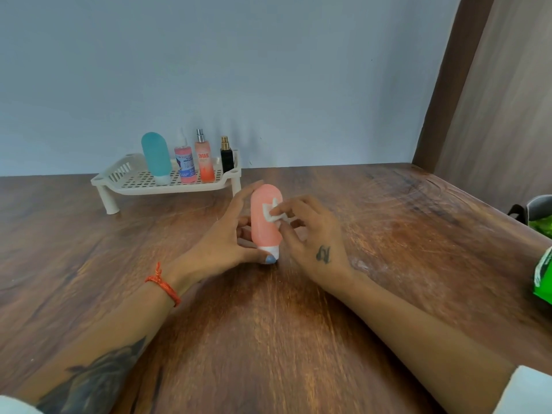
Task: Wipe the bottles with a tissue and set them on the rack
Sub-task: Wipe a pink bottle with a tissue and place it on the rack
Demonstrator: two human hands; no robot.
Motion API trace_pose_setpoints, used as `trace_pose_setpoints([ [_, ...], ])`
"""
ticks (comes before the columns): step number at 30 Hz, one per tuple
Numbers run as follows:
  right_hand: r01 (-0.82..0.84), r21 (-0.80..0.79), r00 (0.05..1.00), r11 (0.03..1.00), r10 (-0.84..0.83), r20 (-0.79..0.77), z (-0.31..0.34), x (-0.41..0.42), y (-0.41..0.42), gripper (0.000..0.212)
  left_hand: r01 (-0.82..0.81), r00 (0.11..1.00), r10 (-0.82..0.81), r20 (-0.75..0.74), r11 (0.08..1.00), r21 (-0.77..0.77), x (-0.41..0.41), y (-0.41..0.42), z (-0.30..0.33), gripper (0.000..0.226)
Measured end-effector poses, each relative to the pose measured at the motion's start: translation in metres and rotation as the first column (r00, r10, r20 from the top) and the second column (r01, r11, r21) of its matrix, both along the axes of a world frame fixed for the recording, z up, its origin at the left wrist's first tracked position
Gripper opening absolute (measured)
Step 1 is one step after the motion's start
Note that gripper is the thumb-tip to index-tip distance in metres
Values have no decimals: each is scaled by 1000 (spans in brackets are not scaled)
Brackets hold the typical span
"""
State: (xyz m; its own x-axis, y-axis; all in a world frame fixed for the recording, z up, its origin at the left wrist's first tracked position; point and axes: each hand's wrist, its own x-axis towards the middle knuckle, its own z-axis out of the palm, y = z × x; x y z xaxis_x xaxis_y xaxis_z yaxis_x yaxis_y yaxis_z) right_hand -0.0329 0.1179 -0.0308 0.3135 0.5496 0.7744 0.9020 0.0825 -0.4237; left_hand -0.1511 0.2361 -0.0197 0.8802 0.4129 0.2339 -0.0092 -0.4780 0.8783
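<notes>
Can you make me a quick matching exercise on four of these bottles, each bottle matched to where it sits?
Column one:
1. teal bottle
2. black bottle
3. peach bottle
4. Engage bottle

Column two:
A. on the table, between both hands
B. leftmost on the rack
C. rightmost on the rack
D. on the rack, just left of the black bottle

Pairs: 1-B, 2-C, 3-A, 4-D

Upright pink bottle [265,222], tissue [273,213] against it; four bottles apparently fill rack [131,182].
</notes>
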Motion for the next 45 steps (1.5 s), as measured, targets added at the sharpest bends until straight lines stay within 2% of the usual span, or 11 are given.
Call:
trace_pose_setpoints([
  [5, 16, -81, 902, 997, -49, -429, -1, 14, 4, 16, -34, 999, 36, -31, 998, 59, 1, 0, 0, 107],
  [7, 72, -21, 912, 997, -74, -403, 0, 13, 4, 17, -26, 999, 28, -39, 998, 49, 1, -2, 0, 107],
  [10, 83, 105, 991, 991, -72, -109, 6, 7, 1, 13, -16, 999, 17, -46, 999, 29, 1, -3, -1, 108],
  [13, 21, 123, 993, 992, -35, 115, 3, 7, 1, 14, 7, 1000, -7, -21, 1000, 1, 3, -4, -2, 107],
  [15, 34, 117, 998, 993, -39, 41, 4, 8, 2, 15, -8, 999, 9, -32, 1000, 26, 3, -4, -2, 107],
  [19, 82, 21, 947, 996, -71, -313, 5, 17, 3, 17, -30, 996, 37, -80, 996, 86, 3, -6, 0, 111],
  [21, 133, 28, 932, 991, -115, -345, 5, 19, 4, 18, -31, 996, 40, -86, 994, 104, 2, -8, 1, 112],
  [25, 112, 160, 994, 981, -113, -1, 10, 10, 0, 16, -39, 996, 50, -80, 992, 123, 2, -10, 2, 109],
  [29, 31, 91, 944, 995, -59, 323, 10, 4, -2, 21, -52, 996, 60, -62, 991, 127, 3, -12, 0, 109],
  [38, 120, 197, 991, 973, -129, 36, 15, 16, 0, 16, -68, 992, 87, -86, 977, 204, 3, -15, 2, 111],
  [45, 68, 32, 898, 997, -75, 434, 16, 5, -2, 29, -74, 996, 82, -23, 971, 228, 4, -16, -1, 107],
])
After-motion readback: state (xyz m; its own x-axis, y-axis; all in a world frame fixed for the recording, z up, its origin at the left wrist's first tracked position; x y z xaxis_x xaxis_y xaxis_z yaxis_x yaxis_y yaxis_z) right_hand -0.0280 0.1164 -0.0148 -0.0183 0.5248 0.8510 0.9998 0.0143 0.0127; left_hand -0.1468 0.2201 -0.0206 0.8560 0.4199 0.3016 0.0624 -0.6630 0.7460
